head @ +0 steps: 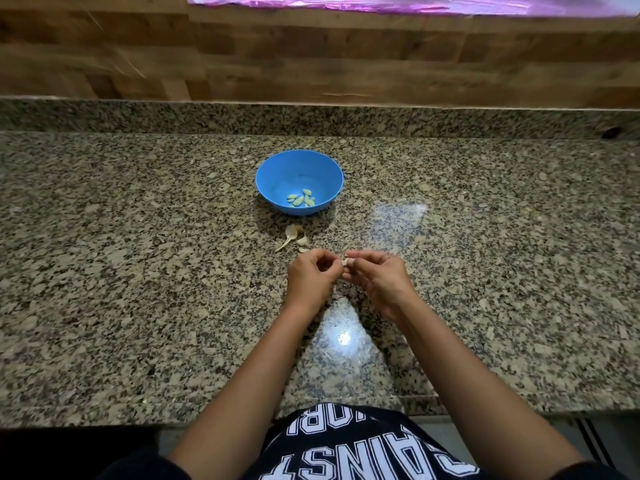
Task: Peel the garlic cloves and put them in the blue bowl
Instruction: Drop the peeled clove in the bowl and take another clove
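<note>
Granite counter (138,271); pinched garlic clove (345,261) crosswise.

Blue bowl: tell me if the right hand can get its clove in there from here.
Probably yes. The blue bowl sits open just beyond the right hand, with only garlic scraps on the counter between; the clove looks partly skinned.

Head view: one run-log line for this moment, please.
phase: peeling | left hand + right hand: pinch garlic clove above counter | blue bowl: peeled cloves inside | skins before bowl
</note>
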Demonstrator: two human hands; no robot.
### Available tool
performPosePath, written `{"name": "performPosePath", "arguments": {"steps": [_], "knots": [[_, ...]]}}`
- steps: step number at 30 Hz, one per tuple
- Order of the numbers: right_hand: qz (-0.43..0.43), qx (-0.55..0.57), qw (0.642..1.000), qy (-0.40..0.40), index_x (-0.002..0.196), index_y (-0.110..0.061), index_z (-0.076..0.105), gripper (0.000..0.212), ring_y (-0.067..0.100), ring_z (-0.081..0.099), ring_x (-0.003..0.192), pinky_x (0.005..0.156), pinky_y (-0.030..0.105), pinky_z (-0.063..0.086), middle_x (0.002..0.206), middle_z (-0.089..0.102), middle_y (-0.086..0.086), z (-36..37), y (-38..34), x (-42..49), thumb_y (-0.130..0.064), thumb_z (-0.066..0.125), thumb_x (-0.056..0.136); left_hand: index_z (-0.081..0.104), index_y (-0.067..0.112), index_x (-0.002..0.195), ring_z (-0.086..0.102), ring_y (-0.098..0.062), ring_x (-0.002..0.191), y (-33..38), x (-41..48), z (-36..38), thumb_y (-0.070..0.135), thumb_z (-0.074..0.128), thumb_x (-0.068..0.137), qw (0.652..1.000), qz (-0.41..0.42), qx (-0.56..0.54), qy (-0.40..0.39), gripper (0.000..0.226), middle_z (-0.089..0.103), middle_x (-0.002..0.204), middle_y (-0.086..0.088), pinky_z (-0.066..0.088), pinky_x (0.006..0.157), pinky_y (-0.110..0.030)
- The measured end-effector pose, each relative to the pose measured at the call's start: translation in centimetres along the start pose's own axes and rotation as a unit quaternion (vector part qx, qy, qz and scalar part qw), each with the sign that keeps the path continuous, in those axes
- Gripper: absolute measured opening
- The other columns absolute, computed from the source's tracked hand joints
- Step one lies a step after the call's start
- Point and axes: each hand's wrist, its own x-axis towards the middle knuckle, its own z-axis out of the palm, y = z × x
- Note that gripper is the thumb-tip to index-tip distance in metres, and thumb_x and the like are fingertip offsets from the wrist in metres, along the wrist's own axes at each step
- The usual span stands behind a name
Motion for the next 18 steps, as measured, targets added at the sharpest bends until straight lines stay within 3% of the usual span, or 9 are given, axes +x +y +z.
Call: {"name": "performPosePath", "arguments": {"steps": [2, 5, 8, 11, 13, 18], "knots": [[0.017, 0.000, 1.000, -0.004, 0.090, 0.008, 0.060, 0.011, 0.026, 0.064, 0.073, 0.069, 0.030, 0.058, 0.085, 0.062, 0.021, -0.2, -0.1, 0.0, 0.010, 0.050, 0.089, 0.066, 0.016, 0.083, 0.059, -0.005, 0.068, 0.0, 0.0, -0.1, 0.014, 0.067, 0.085, 1.000, -0.001, 0.003, 0.013, 0.002, 0.064, 0.075, 0.006, 0.046, 0.058, -0.007], [0.031, -0.010, 0.999, -0.004, 0.094, 0.008, 0.060, 0.012, 0.027, 0.065, 0.074, 0.072, 0.034, 0.058, 0.088, 0.061, 0.023, -0.7, -0.2, -0.2, 0.010, 0.048, 0.090, 0.065, 0.015, 0.085, 0.061, -0.013, 0.072, 0.0, 0.4, -0.5, 0.014, 0.064, 0.086, 0.999, -0.018, 0.004, 0.031, 0.002, 0.065, 0.080, 0.002, 0.054, 0.066, -0.022], [0.033, 0.008, 0.999, -0.006, 0.094, 0.005, 0.060, 0.013, 0.025, 0.065, 0.073, 0.074, 0.032, 0.058, 0.088, 0.060, 0.020, -1.0, -0.4, -0.3, 0.012, 0.051, 0.087, 0.067, 0.008, 0.097, 0.060, -0.011, 0.077, -0.2, 0.6, -0.8, 0.011, 0.062, 0.089, 0.997, -0.010, 0.068, 0.018, 0.010, 0.067, 0.093, -0.005, 0.051, 0.062, -0.012], [0.019, 0.021, 1.000, -0.001, 0.091, 0.002, 0.059, 0.014, 0.021, 0.062, 0.071, 0.069, 0.026, 0.057, 0.084, 0.059, 0.015, -1.1, -0.5, -0.5, 0.014, 0.051, 0.086, 0.067, 0.007, 0.109, 0.061, -0.012, 0.086, -0.4, 0.4, -0.6, 0.009, 0.058, 0.090, 0.992, 0.001, 0.128, -0.023, 0.021, 0.067, 0.105, -0.007, 0.051, 0.075, -0.017], [0.013, 0.023, 1.000, 0.002, 0.091, 0.002, 0.058, 0.015, 0.021, 0.061, 0.070, 0.065, 0.024, 0.058, 0.082, 0.059, 0.014, -1.1, -0.6, -0.5, 0.014, 0.051, 0.086, 0.068, 0.008, 0.107, 0.061, -0.012, 0.085, -0.3, 0.2, -0.4, 0.015, 0.059, 0.091, 0.991, -0.001, 0.124, -0.041, 0.020, 0.068, 0.102, -0.007, 0.050, 0.076, -0.021], [-0.010, -0.044, 0.999, 0.007, 0.087, 0.001, 0.059, 0.011, 0.020, 0.061, 0.075, 0.070, 0.025, 0.056, 0.083, 0.060, 0.013, -1.0, -0.5, -0.5, 0.011, 0.054, 0.086, 0.070, 0.012, 0.090, 0.063, -0.011, 0.076, 0.0, 0.4, 0.0, 0.022, 0.070, 0.084, 0.998, -0.018, 0.047, -0.049, 0.012, 0.068, 0.083, 0.000, 0.049, 0.066, -0.016]]}}
